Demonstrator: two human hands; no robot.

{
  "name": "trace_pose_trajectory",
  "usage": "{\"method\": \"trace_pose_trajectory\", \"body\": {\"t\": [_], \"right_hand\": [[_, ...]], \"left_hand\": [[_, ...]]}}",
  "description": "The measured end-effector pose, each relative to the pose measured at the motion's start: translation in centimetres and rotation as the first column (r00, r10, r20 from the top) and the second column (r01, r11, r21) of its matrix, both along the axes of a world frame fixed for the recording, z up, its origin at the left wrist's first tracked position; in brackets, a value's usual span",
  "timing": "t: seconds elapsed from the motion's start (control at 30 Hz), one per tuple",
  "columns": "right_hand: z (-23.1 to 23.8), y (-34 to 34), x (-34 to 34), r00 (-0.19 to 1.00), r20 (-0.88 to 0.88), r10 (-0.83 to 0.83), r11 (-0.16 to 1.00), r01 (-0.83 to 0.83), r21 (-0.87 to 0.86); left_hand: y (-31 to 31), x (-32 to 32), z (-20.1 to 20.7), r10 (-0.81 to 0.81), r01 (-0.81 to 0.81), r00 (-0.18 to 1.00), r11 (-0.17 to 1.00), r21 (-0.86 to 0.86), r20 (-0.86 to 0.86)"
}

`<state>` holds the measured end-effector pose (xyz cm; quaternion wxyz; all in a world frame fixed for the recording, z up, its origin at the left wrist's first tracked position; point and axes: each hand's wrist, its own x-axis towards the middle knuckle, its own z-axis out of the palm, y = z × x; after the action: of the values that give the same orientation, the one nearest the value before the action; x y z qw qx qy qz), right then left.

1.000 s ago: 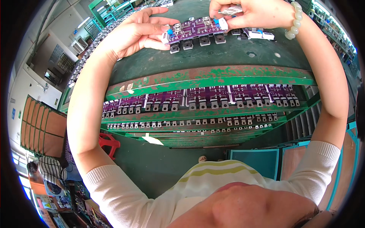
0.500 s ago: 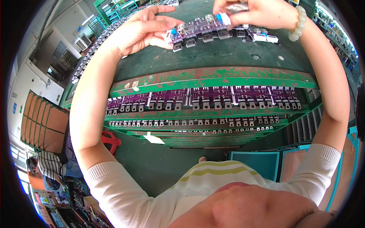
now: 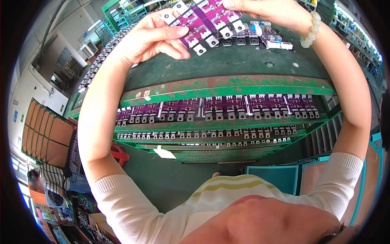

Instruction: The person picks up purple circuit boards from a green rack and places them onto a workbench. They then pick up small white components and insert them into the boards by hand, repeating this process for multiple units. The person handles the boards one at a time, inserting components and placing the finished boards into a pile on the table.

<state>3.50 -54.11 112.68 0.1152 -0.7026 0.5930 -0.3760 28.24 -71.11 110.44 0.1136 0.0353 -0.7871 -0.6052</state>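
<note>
Purple circuit board [image 3: 205, 18] tilted above scuffed green desk [image 3: 195, 67], top cut off. Holed flat metal tabs [image 3: 212, 41] along near edge. Left hand [image 3: 152, 37] pinches left end; right hand [image 3: 271, 9], partly cropped, grips right end.

Left bare hand [image 3: 160, 36]: holds a tilted purple circuit board with grey metal tabs [image 3: 206, 19].
Right bare hand [image 3: 268, 10]: holds its upper right part.
Green metal rack [image 3: 227, 86]: purple boards [image 3: 237, 103] in rows.

Left hand [image 3: 149, 38] curled, right hand [image 3: 266, 9] pinching
</note>
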Motion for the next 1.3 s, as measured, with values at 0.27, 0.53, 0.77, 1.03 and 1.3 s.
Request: {"method": "trace_pose_trajectory", "body": {"t": [0.27, 0.53, 0.77, 1.03, 1.3], "right_hand": [[0.8, 1.5, 0.8, 0.972, -0.201, 0.12, 0.982, -0.085, 0.171], [0.6, 1.2, 0.6, 0.937, -0.339, 0.091, 0.982, -0.028, 0.186], [0.5, 1.0, 0.5, 0.951, -0.291, 0.102, 0.982, -0.049, 0.184], [0.5, 0.7, -0.1, 0.974, -0.185, 0.13, 0.98, -0.099, 0.172], [0.8, 0.9, 0.3, 0.975, -0.199, 0.102, 0.976, -0.059, 0.211]], "left_hand": [[-0.8, 0.8, 0.2, 0.004, 0.0, 0.999, 0.994, -0.111, 0.032], [0.3, 0.8, 0.3, 0.05, -0.042, 0.998, 0.985, -0.167, 0.042], [-0.3, 0.6, 0.3, -0.01, 0.02, 0.997, 0.991, -0.131, 0.075], [0.2, 0.5, 0.3, 0.074, -0.062, 0.993, 0.991, -0.12, 0.097], [0.0, 0.8, 0.5, 0.061, -0.045, 0.992, 0.989, -0.141, 0.111]]}}
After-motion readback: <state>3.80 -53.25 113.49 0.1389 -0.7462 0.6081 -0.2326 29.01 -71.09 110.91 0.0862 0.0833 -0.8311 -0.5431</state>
